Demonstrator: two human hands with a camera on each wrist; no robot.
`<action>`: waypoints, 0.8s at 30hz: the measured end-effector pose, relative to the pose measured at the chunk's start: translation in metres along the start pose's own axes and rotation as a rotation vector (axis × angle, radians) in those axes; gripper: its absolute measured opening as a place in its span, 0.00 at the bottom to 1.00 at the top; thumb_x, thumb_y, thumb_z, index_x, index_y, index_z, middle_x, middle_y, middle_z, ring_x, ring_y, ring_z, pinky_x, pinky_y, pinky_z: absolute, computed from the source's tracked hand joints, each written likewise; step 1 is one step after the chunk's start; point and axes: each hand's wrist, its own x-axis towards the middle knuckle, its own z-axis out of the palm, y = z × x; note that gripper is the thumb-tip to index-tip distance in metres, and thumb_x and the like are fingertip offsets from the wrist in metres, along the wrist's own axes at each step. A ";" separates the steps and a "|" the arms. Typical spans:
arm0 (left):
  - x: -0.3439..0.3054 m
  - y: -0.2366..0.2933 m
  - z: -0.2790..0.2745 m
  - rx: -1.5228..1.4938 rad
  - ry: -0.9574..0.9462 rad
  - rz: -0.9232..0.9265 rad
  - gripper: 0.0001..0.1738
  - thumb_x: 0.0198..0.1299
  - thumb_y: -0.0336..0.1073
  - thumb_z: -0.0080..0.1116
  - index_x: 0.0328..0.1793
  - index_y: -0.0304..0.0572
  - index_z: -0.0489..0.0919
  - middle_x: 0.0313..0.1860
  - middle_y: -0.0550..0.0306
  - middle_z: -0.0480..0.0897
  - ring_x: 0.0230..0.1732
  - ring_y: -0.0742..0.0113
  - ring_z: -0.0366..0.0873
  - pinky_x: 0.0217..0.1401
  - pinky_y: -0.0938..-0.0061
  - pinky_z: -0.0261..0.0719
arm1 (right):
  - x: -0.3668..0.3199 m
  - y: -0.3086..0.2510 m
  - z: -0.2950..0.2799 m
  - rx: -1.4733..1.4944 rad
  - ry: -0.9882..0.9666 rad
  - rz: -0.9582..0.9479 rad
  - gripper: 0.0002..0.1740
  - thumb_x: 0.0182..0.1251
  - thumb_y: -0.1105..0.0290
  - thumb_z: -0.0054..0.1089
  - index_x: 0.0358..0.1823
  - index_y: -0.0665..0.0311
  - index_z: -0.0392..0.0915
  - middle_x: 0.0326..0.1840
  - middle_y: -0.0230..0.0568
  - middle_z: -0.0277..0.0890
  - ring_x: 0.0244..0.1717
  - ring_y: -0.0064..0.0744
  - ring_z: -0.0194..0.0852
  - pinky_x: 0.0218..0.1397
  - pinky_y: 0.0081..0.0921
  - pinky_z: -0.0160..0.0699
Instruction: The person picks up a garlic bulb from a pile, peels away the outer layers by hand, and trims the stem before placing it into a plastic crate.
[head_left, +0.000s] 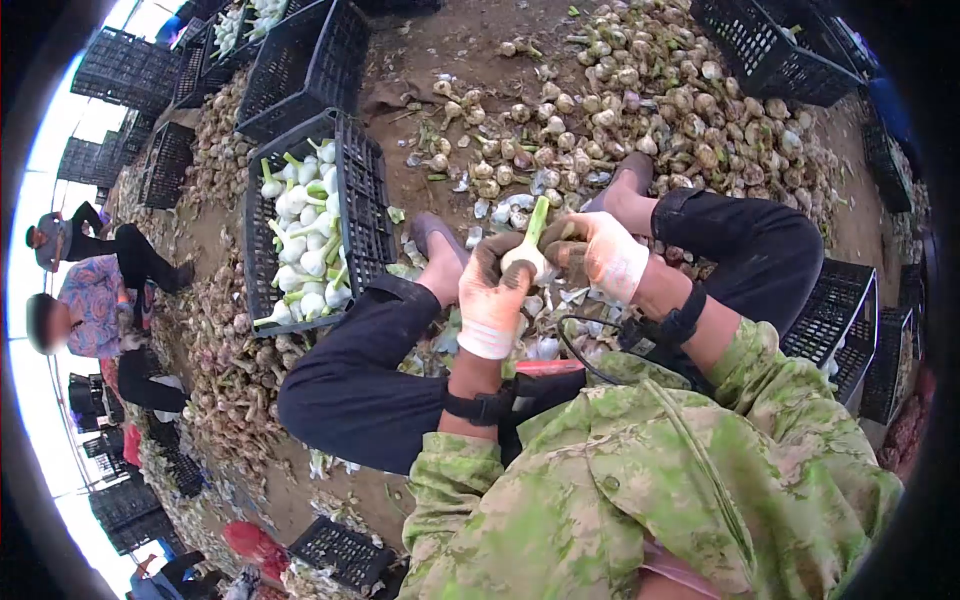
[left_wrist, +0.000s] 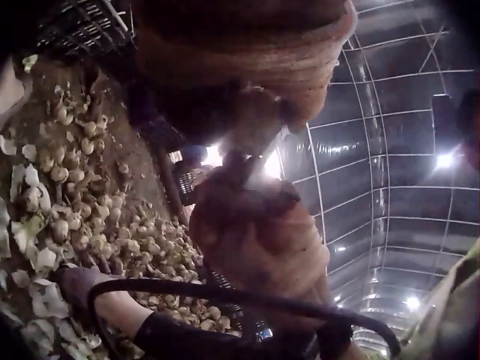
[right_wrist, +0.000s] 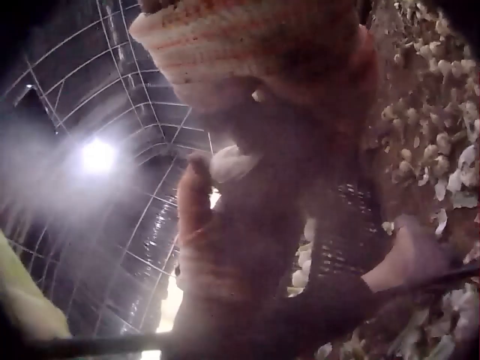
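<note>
In the head view a white garlic bulb [head_left: 526,260] with a short green stem pointing up is held between the two gloved hands. The left hand [head_left: 495,295] grips the bulb from the left, thumb across its lower side. On the other side the right hand [head_left: 602,252] has its fingers curled in close at the bulb; what its fingertips pinch is hard to make out. A bit of the white bulb [right_wrist: 232,163] shows between the dark-stained gloves in the right wrist view. Both gloves look dim in the left wrist view.
A black crate [head_left: 376,205] of trimmed white bulbs stands left of the legs. Unpeeled garlic [head_left: 700,130] is heaped ahead, with peelings [head_left: 545,348] between the legs. Several more crates stand around, and people [head_left: 95,300] sit at the far left.
</note>
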 end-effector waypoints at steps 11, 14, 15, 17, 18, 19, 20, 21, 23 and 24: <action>-0.007 0.004 0.009 0.375 -0.060 0.223 0.23 0.41 0.21 0.62 0.46 0.33 0.70 0.40 0.55 0.75 0.42 0.69 0.74 0.46 0.76 0.73 | 0.005 0.000 0.002 0.308 0.086 -0.019 0.13 0.58 0.69 0.60 0.40 0.71 0.75 0.33 0.30 0.75 0.33 0.16 0.70 0.35 0.17 0.71; -0.008 0.007 0.011 0.181 -0.052 0.122 0.22 0.42 0.21 0.61 0.46 0.34 0.70 0.39 0.55 0.75 0.41 0.70 0.73 0.46 0.77 0.73 | 0.011 0.006 -0.009 0.229 0.014 0.066 0.11 0.58 0.72 0.58 0.40 0.71 0.75 0.33 0.30 0.75 0.32 0.16 0.70 0.35 0.17 0.71; -0.007 0.007 0.011 0.216 -0.050 0.130 0.21 0.42 0.20 0.60 0.45 0.34 0.71 0.39 0.56 0.75 0.40 0.70 0.73 0.45 0.77 0.73 | 0.010 0.006 -0.007 0.235 0.013 0.065 0.11 0.58 0.72 0.58 0.40 0.71 0.75 0.33 0.30 0.75 0.32 0.16 0.70 0.35 0.17 0.71; -0.007 0.009 0.010 0.305 -0.041 0.173 0.17 0.45 0.20 0.56 0.44 0.35 0.72 0.38 0.56 0.76 0.37 0.71 0.74 0.44 0.77 0.73 | 0.007 0.002 -0.003 0.275 0.061 0.007 0.10 0.58 0.74 0.57 0.40 0.71 0.75 0.31 0.30 0.75 0.31 0.17 0.70 0.34 0.16 0.71; -0.006 0.007 0.009 0.308 -0.042 0.175 0.17 0.45 0.20 0.56 0.44 0.35 0.72 0.38 0.56 0.76 0.37 0.71 0.74 0.44 0.77 0.73 | 0.007 0.002 -0.003 0.277 0.060 0.004 0.10 0.58 0.74 0.57 0.40 0.71 0.75 0.31 0.30 0.75 0.31 0.17 0.70 0.34 0.16 0.71; -0.005 0.001 0.006 0.167 -0.036 0.104 0.17 0.45 0.20 0.56 0.44 0.35 0.71 0.38 0.57 0.76 0.38 0.71 0.74 0.43 0.78 0.74 | 0.008 0.003 -0.002 0.258 0.060 0.001 0.10 0.58 0.75 0.57 0.40 0.71 0.75 0.32 0.31 0.76 0.32 0.17 0.71 0.35 0.17 0.72; -0.005 -0.001 0.004 0.026 -0.031 0.030 0.17 0.46 0.20 0.56 0.45 0.36 0.71 0.38 0.58 0.76 0.38 0.72 0.74 0.42 0.78 0.74 | 0.008 0.005 -0.002 0.239 0.060 0.000 0.10 0.58 0.75 0.56 0.41 0.72 0.75 0.32 0.32 0.76 0.32 0.17 0.71 0.36 0.17 0.72; -0.005 -0.002 0.003 -0.087 -0.059 -0.039 0.17 0.49 0.22 0.56 0.47 0.36 0.71 0.39 0.59 0.76 0.39 0.71 0.75 0.43 0.77 0.74 | 0.009 0.007 0.001 0.243 0.061 0.001 0.10 0.58 0.75 0.56 0.41 0.72 0.75 0.32 0.32 0.76 0.32 0.17 0.71 0.36 0.17 0.72; -0.006 -0.006 0.002 -0.285 -0.078 -0.088 0.17 0.50 0.25 0.56 0.47 0.36 0.71 0.39 0.58 0.76 0.40 0.71 0.75 0.44 0.76 0.75 | 0.010 0.010 0.006 0.450 0.166 0.010 0.10 0.58 0.76 0.55 0.41 0.71 0.74 0.34 0.33 0.76 0.34 0.18 0.72 0.37 0.18 0.73; -0.006 -0.006 0.003 -0.482 -0.098 -0.134 0.17 0.51 0.27 0.57 0.48 0.35 0.71 0.40 0.57 0.76 0.41 0.70 0.75 0.44 0.75 0.75 | 0.007 0.014 0.002 0.465 0.173 0.005 0.10 0.58 0.76 0.55 0.41 0.71 0.74 0.34 0.33 0.76 0.34 0.18 0.72 0.37 0.18 0.73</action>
